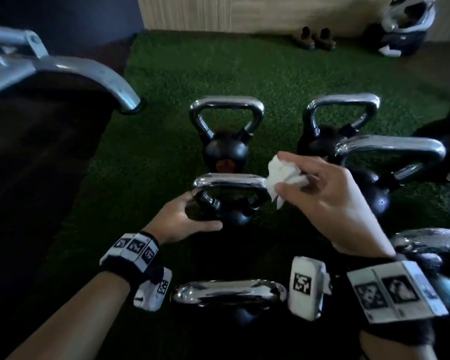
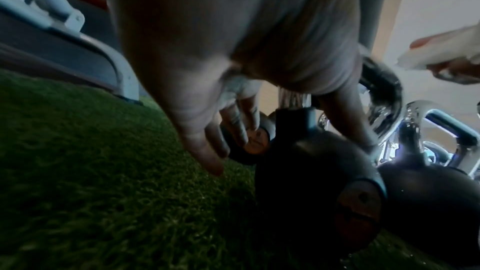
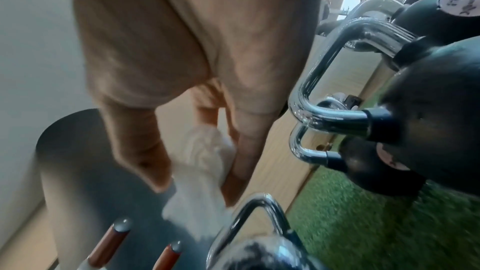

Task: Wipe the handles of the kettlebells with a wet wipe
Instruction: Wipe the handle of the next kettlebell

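Several black kettlebells with chrome handles stand on green turf (image 1: 166,74). My left hand (image 1: 195,215) grips the black body of the middle kettlebell (image 1: 234,216) from its left side, thumb in front and fingers behind; in the left wrist view the left hand (image 2: 259,130) straddles that kettlebell's body (image 2: 311,171). My right hand (image 1: 294,181) pinches a crumpled white wet wipe (image 1: 278,170) against the right end of this kettlebell's chrome handle (image 1: 229,180). In the right wrist view the wet wipe (image 3: 202,171) hangs from the fingers onto the handle (image 3: 249,206).
Other kettlebells stand behind (image 1: 226,131), at the back right (image 1: 340,113), at the right (image 1: 390,157), nearest me (image 1: 229,292) and at the lower right (image 1: 431,242). A steel bench frame (image 1: 89,71) juts in from the left. Shoes (image 1: 315,38) and a bag (image 1: 405,24) lie by the far wall.
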A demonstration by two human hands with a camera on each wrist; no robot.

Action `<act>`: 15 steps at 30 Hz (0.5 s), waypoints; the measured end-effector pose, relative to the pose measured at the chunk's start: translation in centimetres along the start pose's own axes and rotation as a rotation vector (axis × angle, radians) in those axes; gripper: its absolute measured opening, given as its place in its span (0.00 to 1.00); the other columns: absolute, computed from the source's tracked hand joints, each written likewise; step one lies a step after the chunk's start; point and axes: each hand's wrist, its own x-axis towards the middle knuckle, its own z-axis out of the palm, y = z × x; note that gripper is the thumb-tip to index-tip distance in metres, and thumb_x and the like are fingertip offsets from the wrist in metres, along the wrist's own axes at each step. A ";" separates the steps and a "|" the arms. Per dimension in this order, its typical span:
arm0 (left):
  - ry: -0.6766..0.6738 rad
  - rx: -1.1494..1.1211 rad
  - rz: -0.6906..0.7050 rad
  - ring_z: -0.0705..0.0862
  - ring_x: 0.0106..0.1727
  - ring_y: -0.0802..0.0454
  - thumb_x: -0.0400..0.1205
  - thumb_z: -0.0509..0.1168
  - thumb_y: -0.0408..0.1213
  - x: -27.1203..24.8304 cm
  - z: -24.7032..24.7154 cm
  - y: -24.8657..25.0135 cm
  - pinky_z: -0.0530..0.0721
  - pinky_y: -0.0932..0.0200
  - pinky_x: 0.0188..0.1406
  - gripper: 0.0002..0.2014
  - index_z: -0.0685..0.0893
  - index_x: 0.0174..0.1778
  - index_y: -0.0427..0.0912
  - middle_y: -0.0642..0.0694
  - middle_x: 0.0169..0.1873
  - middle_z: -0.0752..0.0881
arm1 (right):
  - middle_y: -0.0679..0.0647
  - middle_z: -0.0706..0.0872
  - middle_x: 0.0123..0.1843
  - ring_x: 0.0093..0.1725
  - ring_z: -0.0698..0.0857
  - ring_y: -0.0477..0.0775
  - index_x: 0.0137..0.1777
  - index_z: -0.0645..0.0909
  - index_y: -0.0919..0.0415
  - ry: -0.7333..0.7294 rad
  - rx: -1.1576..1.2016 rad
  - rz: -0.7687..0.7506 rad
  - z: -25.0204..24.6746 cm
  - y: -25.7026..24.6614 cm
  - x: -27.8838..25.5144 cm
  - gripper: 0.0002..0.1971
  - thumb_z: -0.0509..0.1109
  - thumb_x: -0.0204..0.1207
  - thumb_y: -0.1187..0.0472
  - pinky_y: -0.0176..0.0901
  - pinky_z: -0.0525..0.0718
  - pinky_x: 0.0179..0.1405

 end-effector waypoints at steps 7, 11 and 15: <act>-0.014 -0.121 0.027 0.86 0.66 0.64 0.49 0.88 0.67 2.7 2.5 1.0 0.82 0.50 0.75 0.43 0.88 0.63 0.66 0.65 0.60 0.91 | 0.40 0.91 0.57 0.53 0.90 0.41 0.62 0.92 0.49 -0.038 -0.178 -0.139 0.8 -0.3 2.8 0.17 0.82 0.74 0.65 0.37 0.87 0.55; -0.012 -0.122 0.005 0.85 0.67 0.67 0.49 0.88 0.68 2.6 2.3 1.2 0.81 0.51 0.76 0.45 0.86 0.65 0.66 0.67 0.61 0.90 | 0.42 0.94 0.52 0.50 0.89 0.35 0.59 0.94 0.52 -0.037 -0.256 -0.239 2.6 -0.8 4.2 0.18 0.85 0.69 0.64 0.23 0.82 0.51; -0.046 -0.147 -0.006 0.85 0.68 0.65 0.51 0.90 0.64 2.6 2.6 1.2 0.81 0.49 0.76 0.44 0.86 0.66 0.66 0.65 0.62 0.90 | 0.44 0.94 0.46 0.45 0.85 0.37 0.53 0.95 0.53 -0.087 -0.319 -0.316 4.4 0.3 4.8 0.11 0.82 0.71 0.64 0.21 0.78 0.49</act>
